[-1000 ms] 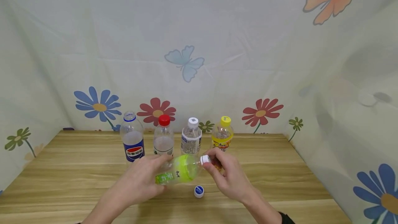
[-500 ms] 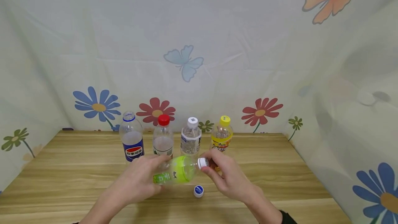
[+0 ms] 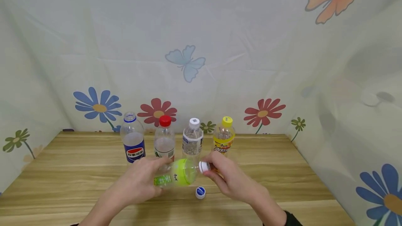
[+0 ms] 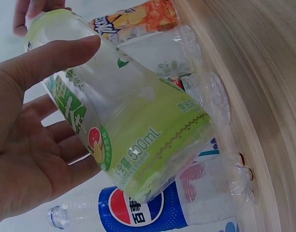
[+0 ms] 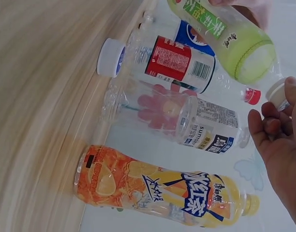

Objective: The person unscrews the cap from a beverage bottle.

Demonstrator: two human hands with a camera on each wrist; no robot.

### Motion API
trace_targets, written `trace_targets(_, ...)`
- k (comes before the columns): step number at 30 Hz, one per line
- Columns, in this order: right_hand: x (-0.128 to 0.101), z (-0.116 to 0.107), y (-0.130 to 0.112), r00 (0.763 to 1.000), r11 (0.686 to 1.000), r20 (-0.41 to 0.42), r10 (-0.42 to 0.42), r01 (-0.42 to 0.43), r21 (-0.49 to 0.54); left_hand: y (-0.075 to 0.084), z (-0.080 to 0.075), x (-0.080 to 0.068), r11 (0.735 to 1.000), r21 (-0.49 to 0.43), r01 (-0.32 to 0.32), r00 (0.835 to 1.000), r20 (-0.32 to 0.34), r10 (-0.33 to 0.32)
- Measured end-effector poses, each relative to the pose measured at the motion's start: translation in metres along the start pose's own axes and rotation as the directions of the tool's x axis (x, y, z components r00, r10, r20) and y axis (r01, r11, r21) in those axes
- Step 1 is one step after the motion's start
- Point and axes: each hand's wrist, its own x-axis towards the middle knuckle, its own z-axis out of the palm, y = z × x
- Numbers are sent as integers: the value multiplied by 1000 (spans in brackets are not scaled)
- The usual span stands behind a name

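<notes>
Green-label bottle [image 3: 176, 175] shifted slightly toward 9 o'clock; left hand [image 3: 141, 180] grips body, right hand [image 3: 229, 179] pinches white cap [image 3: 204, 166]. Loose blue-white cap [image 3: 200, 192] at 6 o'clock.

Both hands raised, left hand [image 3: 142, 180] curled in a grip, right hand [image 3: 230, 179] fingertips pinching.

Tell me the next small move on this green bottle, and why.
Probably keep twisting the white cap: the right hand pinches it while the left hand grips the tilted green bottle, and the cap seems to sit on the neck.
</notes>
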Motion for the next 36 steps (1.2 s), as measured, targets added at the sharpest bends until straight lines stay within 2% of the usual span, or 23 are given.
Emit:
trace_targets(5, -2, -2, 3, 997, 993, 30, -72, 75, -92, -2, -1, 0, 1000, -10, -15, 1000, 15, 15)
trace_targets(13, -3, -4, 4, 995, 991, 84, -50, 61, -123, -5, -1, 2, 1000, -19, -7, 999, 31, 8)
trace_targets(15, -3, -3, 3, 997, 993, 80, -18, 27, -117, -5, -1, 2, 1000, -19, -8, 1000, 26, 9)
trace_targets(18, -3, -1, 2, 995, 995, 69, 73, -68, -77, -6, 1, 3, 1000, -15, -5, 1000, 17, 6)
trace_targets(21, -3, 3, 0, 984, 985, 46, 173, -173, -21, -6, 3, 4, 1000, 2, 14, 1000, 13, -14)
trace_targets(24, -2, 7, 0, 971, 971, 15, 239, -239, 5, -5, 4, 5, 999, 24, 41, 999, 5, -41)
trace_targets(30, -2, 11, 0, 949, 949, 5, 314, -314, 30, -2, 7, 4, 995, 82, 55, 998, -28, -52)
trace_targets(36, -1, 8, -3, 942, 940, -20, 334, -332, 79, 1, 7, 4, 993, 103, 49, 997, -62, -43)
